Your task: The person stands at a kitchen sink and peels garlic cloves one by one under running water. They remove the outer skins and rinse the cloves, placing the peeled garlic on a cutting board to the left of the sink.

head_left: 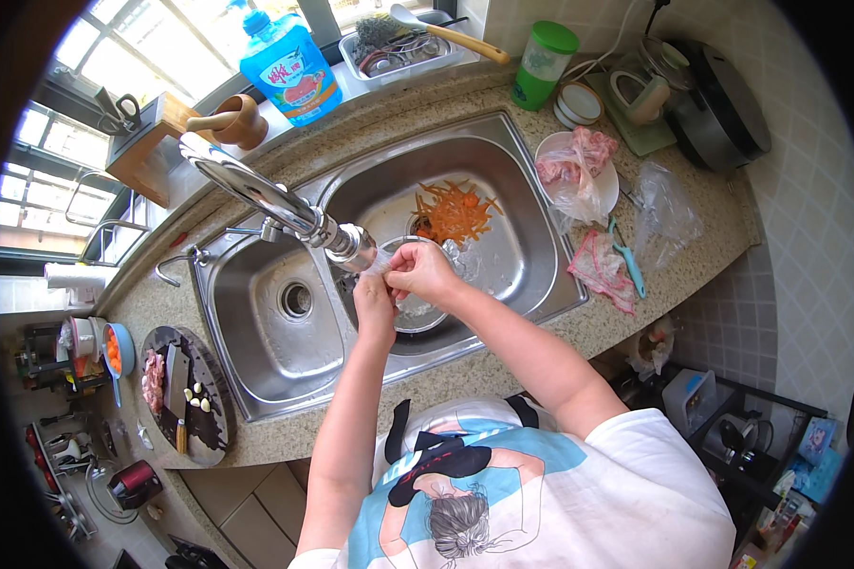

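Note:
My left hand (376,304) and my right hand (425,272) meet under the mouth of the chrome faucet (352,247), where water runs over the fingertips. Both hands have their fingers pinched together; whether something small sits between them is hidden. Below them a round bowl (421,330) with water in it stands in the larger basin of the steel sink (519,284). Orange vegetable peelings, likely carrot (459,213), lie in a heap behind the bowl, near the drain.
Left, a round cutting board (210,434) bears a cleaver (176,384), raw meat (154,383) and several garlic cloves (198,400). Right are a plate (608,192) with bagged meat (580,167), a turquoise peeler (629,262), a pink-edged cloth (601,274) and a plastic bag (665,213). A blue detergent bottle (292,75) stands behind.

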`<action>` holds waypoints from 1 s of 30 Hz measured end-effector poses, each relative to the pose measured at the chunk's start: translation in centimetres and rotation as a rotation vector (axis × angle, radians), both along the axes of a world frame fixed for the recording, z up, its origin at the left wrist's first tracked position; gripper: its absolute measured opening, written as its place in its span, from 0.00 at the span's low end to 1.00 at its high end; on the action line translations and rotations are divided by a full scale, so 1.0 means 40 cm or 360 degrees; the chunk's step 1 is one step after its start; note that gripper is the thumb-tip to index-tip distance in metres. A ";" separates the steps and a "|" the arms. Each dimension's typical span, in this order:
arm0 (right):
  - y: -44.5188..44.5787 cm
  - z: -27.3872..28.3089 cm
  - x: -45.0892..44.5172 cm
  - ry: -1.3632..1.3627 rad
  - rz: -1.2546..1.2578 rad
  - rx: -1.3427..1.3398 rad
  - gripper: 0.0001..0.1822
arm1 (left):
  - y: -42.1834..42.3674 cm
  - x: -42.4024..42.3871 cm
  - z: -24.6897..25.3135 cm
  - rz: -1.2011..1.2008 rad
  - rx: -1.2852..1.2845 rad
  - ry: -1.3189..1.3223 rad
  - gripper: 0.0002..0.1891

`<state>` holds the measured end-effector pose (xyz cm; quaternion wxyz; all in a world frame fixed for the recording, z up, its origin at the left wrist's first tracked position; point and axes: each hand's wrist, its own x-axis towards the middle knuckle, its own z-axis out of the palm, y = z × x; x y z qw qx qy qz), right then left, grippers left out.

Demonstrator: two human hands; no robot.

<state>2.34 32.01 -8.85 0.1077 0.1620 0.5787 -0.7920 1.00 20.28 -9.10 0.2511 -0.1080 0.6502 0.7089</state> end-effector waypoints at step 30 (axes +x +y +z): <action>0.001 -0.017 0.017 0.0252 0.0058 0.0517 0.04 | -0.024 0.023 0.023 0.0048 0.0497 -0.0719 0.22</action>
